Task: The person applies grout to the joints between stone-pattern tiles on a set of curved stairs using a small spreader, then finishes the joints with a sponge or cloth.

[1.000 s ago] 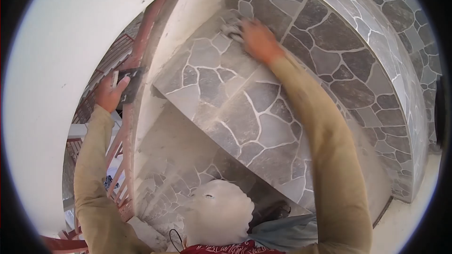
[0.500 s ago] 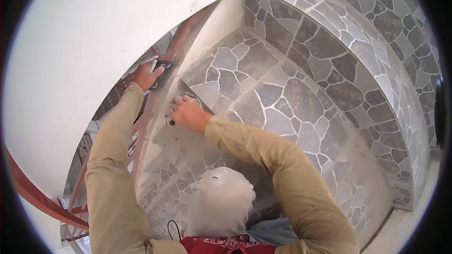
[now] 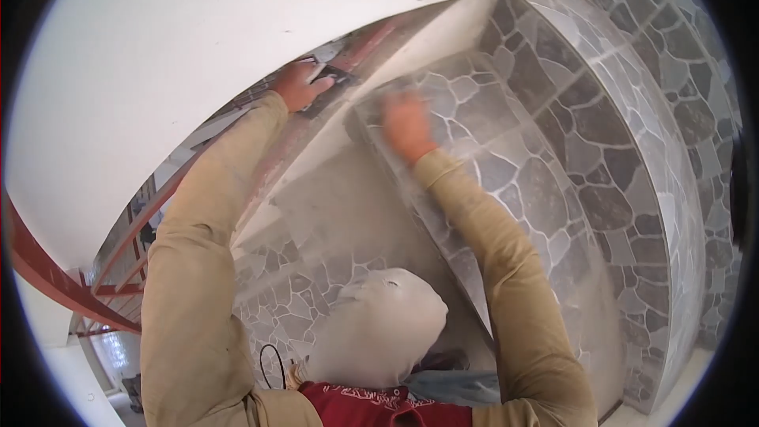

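My left hand is at the red metal beam on the upper left, its thumb stretched apart from the fingers. A small light-coloured edge shows between thumb and fingers, over a dark piece on the beam. What the fingers close on is hidden. My right hand is over the stone-patterned tile step, close to its left edge. Motion smears its fingers, so whether anything is in them does not show. Both arms are stretched forward in tan sleeves.
A white curved surface fills the upper left. Red railing bars run below it. A taller curved tiled step rises on the right. Beneath me lies a dusty lower step. A whitish cloth-like rounded form is close to my body.
My right hand has moved up and right, from the smooth lower step's corner to the patterned step. The view has shifted, and my left hand stays at the beam.
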Tool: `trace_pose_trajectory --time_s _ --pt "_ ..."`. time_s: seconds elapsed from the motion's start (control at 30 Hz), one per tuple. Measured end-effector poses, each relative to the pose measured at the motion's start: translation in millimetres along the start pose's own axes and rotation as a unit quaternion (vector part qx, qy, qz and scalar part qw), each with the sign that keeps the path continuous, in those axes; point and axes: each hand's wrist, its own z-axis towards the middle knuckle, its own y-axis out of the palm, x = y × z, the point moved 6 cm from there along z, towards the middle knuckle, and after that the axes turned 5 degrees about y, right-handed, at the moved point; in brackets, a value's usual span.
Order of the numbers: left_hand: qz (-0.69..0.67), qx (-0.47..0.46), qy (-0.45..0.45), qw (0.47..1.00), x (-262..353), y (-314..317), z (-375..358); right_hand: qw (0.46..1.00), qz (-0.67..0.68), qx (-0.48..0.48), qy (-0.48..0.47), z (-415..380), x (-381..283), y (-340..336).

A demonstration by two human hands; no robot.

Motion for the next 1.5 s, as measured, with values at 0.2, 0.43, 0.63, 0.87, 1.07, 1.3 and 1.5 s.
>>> trace_pose_trajectory --time_s 0.2,0.43,0.63,0.87,1.07,1.3,1.5 --pt "0.063 0.051 0.031 0.996 -0.6 0.1 -3.2 0.962 0.214 -0.048 -0.16 -23.6 -59.8 -61.8" --pt "0.037 -0.04 -0.063 0.997 1.1 -2.3 -1.8 0.997 -0.008 -0.032 0.076 30.6 138.1 -37.5" --pt "0.002 -0.046 -0.059 0.997 -9.1 6.9 -2.1 0.993 0.017 0.011 -0.116 17.2 60.8 -9.6" --pt "-0.004 -0.04 -0.058 0.997 -3.6 -1.2 -0.2 0.998 -0.007 -0.042 0.047 32.2 80.8 -1.2" --pt "-0.037 -0.032 -0.097 0.994 -7.8 2.2 -5.4 0.998 0.028 -0.007 -0.055 8.4 31.6 1.5" --pt "0.012 -0.044 -0.056 0.997 -6.9 2.9 0.5 0.995 -0.054 -0.087 -0.006 34.0 86.3 16.4" --pt "-0.002 -0.037 -0.039 0.999 -2.2 -0.1 0.7 0.99 0.1 -0.084 -0.054 19.0 10.5 -26.5"
